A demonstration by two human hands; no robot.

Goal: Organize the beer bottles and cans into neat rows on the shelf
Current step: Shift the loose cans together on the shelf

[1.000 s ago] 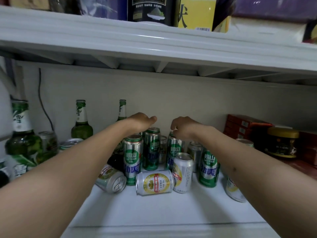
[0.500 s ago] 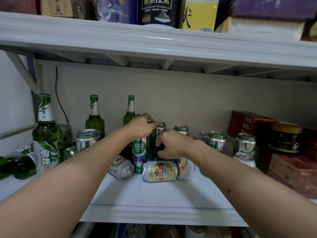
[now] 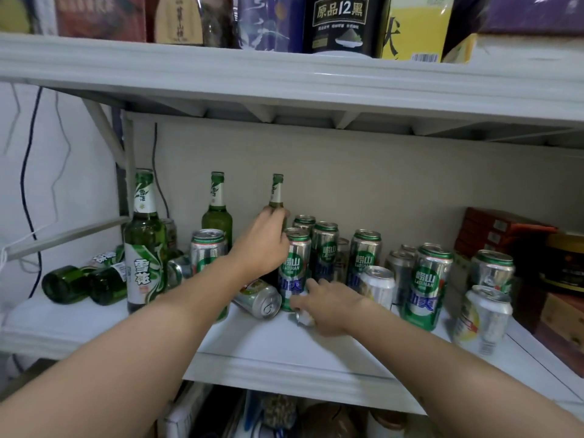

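A: Head view, only one. Left hand (image 3: 265, 245) wraps the shoulder of a green bottle (image 3: 277, 197) at the back, fingers curled round it just under the neck. Bottle upright, behind the green can (image 3: 294, 263).

B: Right hand (image 3: 328, 306)?

A: Down on the shelf (image 3: 284, 352), fingers curled over a lying can (image 3: 302, 317). Only a bit of its silver end shows under the palm. Looks like a hold, not just a touch.

B: Rest of the stock?

A: A messy cluster. Upright green cans mid-shelf, another silver can (image 3: 260, 300) on its side by the left wrist, tall labelled bottle (image 3: 145, 248) front left, two bottles (image 3: 85, 281) lying flat far left. More cans (image 3: 426, 286) to the right, one white-yellow can (image 3: 482, 317) near the edge looks blurred. No rows yet, I'd say the task is early.

B: Handling notes?

A: Judgement only. Glass bottle: heavy-ish, rigid, breakable, top-heavy if nudged. Shoulder or body grip is safer than the thin neck. Cans: light, thin-walled, smooth, so they dent if squeezed and roll when lying down. Take them round the middle and stand them up. Can't tell full or empty.

B: Risk?

A: Tight packing. Lifting the bottle out could knock neighbouring cans over.
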